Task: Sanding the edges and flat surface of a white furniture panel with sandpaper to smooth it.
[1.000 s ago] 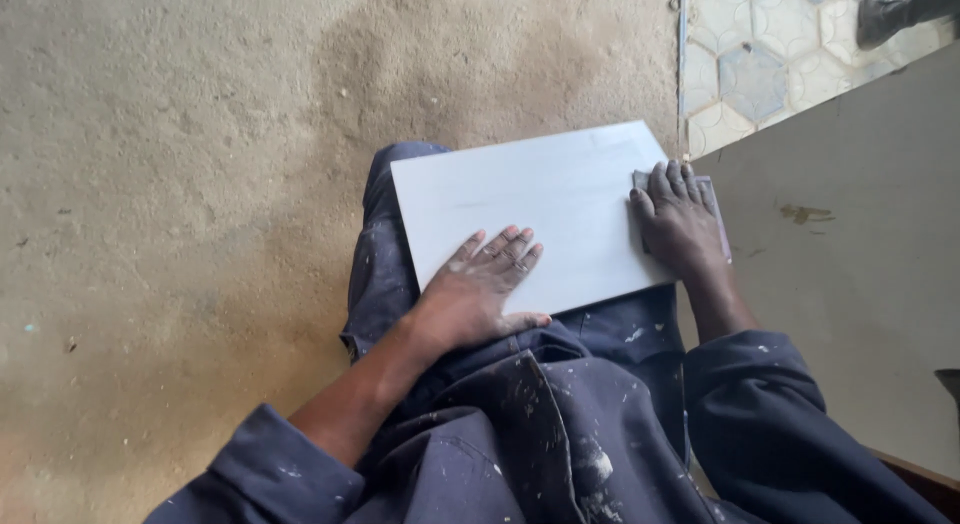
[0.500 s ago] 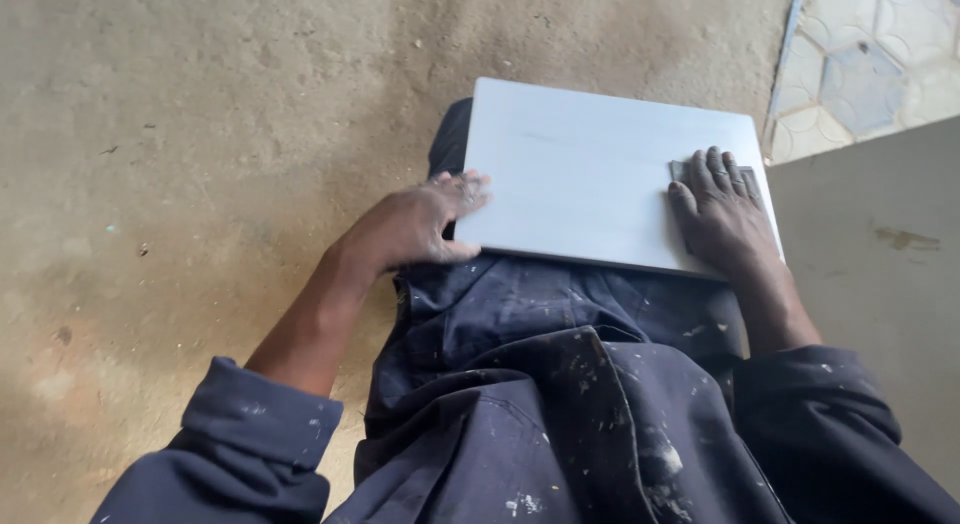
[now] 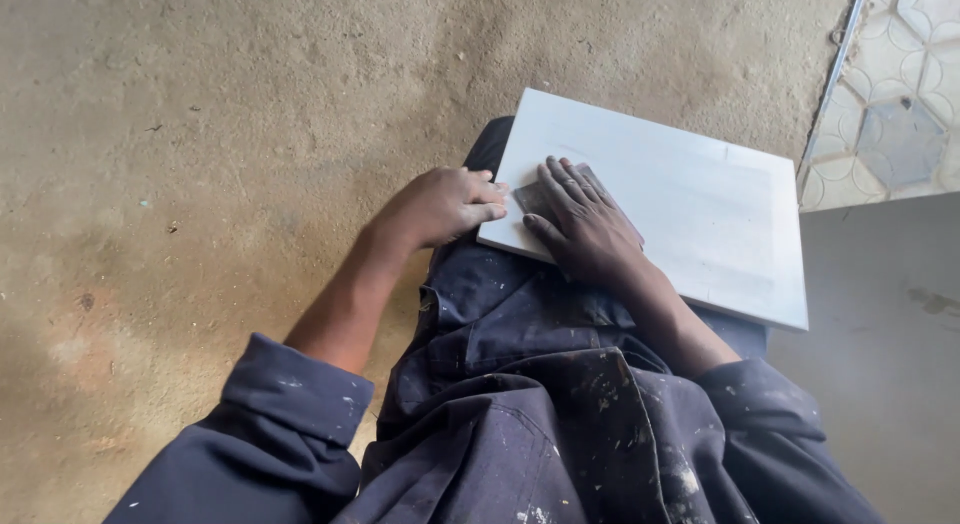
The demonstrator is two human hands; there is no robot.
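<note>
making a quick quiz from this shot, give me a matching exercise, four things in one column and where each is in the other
Things:
1. left hand
2. right hand
3. white board
4. patterned tiles

Places:
A. top right corner of the view
B. lying across the person's lap
C. gripping the board's left edge
D. pressed flat on the board's top, over a small grey pad

Pairs: 1-C, 2-D, 3-B, 4-A

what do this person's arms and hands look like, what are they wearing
Both hands are bare, with no gloves, rings or watch visible: the left hand and the right hand. The forearms are uncovered, since the dark navy sleeves are rolled up in thick cuffs near the elbows: left sleeve, right sleeve. The cloth is a heavy work garment flecked with pale paint or dust spots.
</note>
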